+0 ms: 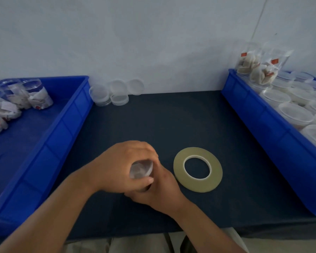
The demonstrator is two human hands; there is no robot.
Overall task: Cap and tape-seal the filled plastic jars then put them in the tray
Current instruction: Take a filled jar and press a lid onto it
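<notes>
Gripping the jar [141, 169] mid-bench, both curled tight: left hand [120, 167] over its top, right hand [161, 190] round the body. Tape roll [198, 185] flat just beside right hand, so nearer that side.

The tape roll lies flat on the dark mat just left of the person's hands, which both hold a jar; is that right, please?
Not quite: the head view shows the tape roll lying flat on the dark mat just right of the hands, not left. The left hand and right hand do both hold the jar.
</notes>
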